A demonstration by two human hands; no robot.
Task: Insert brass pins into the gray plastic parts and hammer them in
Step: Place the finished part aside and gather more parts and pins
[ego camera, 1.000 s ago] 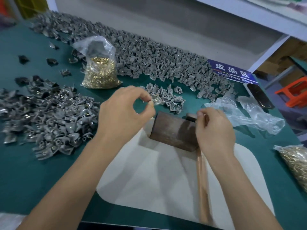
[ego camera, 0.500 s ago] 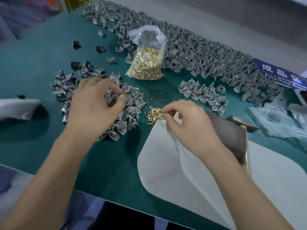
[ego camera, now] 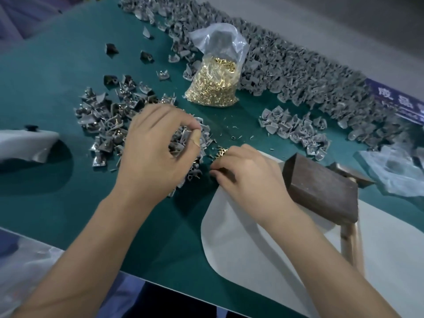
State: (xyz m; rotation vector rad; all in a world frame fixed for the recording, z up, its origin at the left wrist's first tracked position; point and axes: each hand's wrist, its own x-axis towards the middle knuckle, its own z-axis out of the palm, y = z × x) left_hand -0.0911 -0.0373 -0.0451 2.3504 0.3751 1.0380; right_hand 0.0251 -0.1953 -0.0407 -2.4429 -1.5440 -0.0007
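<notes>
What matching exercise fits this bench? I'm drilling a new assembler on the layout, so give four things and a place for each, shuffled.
Things:
1. clear bag of brass pins
2. wooden mallet
3. left hand
4. right hand

Places:
A. over the near heap of gray parts
B. at the small loose heap of pins by the white mat's corner
C. lying on the white mat, head beside the right wrist
D. standing against the long far row of gray parts

Pairs: 1-D, 2-C, 3-A, 4-B
</notes>
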